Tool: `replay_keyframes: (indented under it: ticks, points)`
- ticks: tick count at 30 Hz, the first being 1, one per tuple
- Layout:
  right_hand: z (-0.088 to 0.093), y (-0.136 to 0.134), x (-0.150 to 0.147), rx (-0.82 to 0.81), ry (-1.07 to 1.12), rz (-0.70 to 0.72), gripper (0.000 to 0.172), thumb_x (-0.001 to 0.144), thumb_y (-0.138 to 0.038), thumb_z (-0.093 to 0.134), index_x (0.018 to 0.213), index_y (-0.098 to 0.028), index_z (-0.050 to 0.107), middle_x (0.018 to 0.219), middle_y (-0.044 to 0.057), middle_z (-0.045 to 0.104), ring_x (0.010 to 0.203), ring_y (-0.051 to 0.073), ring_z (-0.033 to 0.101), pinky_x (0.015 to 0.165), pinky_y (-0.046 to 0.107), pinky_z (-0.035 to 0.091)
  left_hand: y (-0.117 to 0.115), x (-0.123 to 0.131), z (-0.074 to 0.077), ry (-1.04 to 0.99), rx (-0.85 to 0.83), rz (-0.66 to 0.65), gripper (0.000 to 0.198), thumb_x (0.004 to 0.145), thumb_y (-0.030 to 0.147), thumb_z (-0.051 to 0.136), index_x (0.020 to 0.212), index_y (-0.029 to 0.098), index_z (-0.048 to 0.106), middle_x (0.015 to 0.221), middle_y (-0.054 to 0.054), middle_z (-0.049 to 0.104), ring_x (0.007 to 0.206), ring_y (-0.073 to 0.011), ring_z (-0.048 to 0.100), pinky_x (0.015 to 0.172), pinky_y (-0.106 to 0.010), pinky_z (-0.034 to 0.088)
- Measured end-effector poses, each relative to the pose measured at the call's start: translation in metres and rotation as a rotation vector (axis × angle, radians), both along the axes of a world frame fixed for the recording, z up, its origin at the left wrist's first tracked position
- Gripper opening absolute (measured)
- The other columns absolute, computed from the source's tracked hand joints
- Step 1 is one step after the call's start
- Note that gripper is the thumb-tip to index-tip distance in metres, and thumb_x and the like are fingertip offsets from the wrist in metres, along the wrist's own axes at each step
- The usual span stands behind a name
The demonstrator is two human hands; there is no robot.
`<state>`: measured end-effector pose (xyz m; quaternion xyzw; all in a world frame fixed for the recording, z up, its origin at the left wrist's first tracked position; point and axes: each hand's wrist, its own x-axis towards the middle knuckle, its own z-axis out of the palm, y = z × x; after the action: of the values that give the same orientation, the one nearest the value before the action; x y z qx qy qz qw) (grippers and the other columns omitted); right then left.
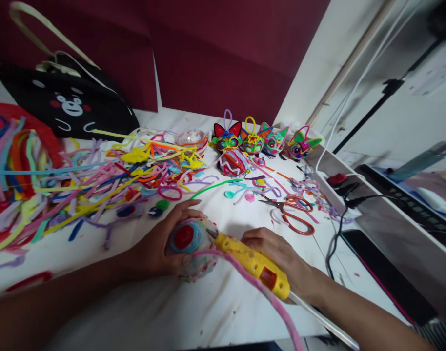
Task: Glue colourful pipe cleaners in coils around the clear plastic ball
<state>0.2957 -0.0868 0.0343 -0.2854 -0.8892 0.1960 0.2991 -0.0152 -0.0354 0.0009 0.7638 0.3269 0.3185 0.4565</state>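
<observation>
My left hand point(160, 243) is wrapped round a clear ball point(199, 270) dotted with coloured bits, on which a blue and red coil of pipe cleaner point(184, 237) sits. A pink pipe cleaner point(259, 287) runs from under my left thumb across the ball and trails toward the front edge. In my right hand point(277, 256) is a yellow hot glue gun point(252, 256), its metal nozzle pointing at the ball's upper right side. A white glue stick point(323, 319) sticks out of the gun's rear end. Most of my right fingers are hidden behind the gun.
Loose pipe cleaners point(135, 170) heap across the left and back. Several animal-face ornaments point(227, 139) stand behind a striped ball point(233, 162). Orange-handled scissors point(296, 214) lie at right, near a phone point(387, 275) and black cable point(334, 248). A black bag point(69, 107) leans at back left.
</observation>
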Motion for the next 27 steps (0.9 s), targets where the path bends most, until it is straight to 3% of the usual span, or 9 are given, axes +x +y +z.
replay_keyframes:
  ticks: [8, 13, 19, 27]
  points:
    - [0.003, -0.001, -0.005, 0.054, -0.04, 0.004, 0.04, 0.111, -0.045, 0.031, 0.125, -0.019, 0.057, 0.11, 0.015, 0.069, 0.1, 0.023, 0.067, 0.086, 0.037, 0.058, 0.0, 0.001, -0.002, -0.038, -0.041, 0.016, 0.091, 0.082, 0.052, 0.077, 0.155, 0.03, 0.028, 0.145, -0.014, 0.056, 0.127, -0.034, 0.061, 0.106, -0.044, 0.052]
    - [0.003, -0.002, -0.006, 0.09, -0.044, 0.02, 0.047, 0.11, -0.051, 0.031, 0.123, -0.016, 0.059, 0.106, 0.016, 0.07, 0.096, 0.024, 0.068, 0.082, 0.038, 0.058, 0.006, 0.0, -0.008, -0.071, 0.036, -0.041, 0.09, 0.082, 0.048, 0.077, 0.155, 0.031, 0.027, 0.141, -0.012, 0.058, 0.122, -0.0343, 0.063, 0.102, -0.047, 0.054]
    - [0.001, -0.005, -0.007, 0.143, -0.081, 0.03, 0.048, 0.11, -0.05, 0.03, 0.123, -0.014, 0.058, 0.104, 0.016, 0.07, 0.094, 0.023, 0.068, 0.08, 0.036, 0.057, 0.007, 0.004, -0.008, -0.125, 0.057, -0.094, 0.086, 0.084, 0.042, 0.075, 0.155, 0.032, 0.026, 0.137, -0.011, 0.06, 0.116, -0.0293, 0.067, 0.094, -0.04, 0.056]
    - [0.0, -0.006, -0.006, 0.198, -0.121, 0.045, 0.044, 0.11, -0.046, 0.03, 0.123, -0.013, 0.057, 0.104, 0.017, 0.071, 0.095, 0.024, 0.068, 0.08, 0.036, 0.057, 0.005, 0.006, -0.006, -0.102, 0.061, -0.043, 0.089, 0.081, 0.041, 0.076, 0.155, 0.032, 0.028, 0.138, -0.01, 0.061, 0.117, -0.0299, 0.066, 0.095, -0.039, 0.054]
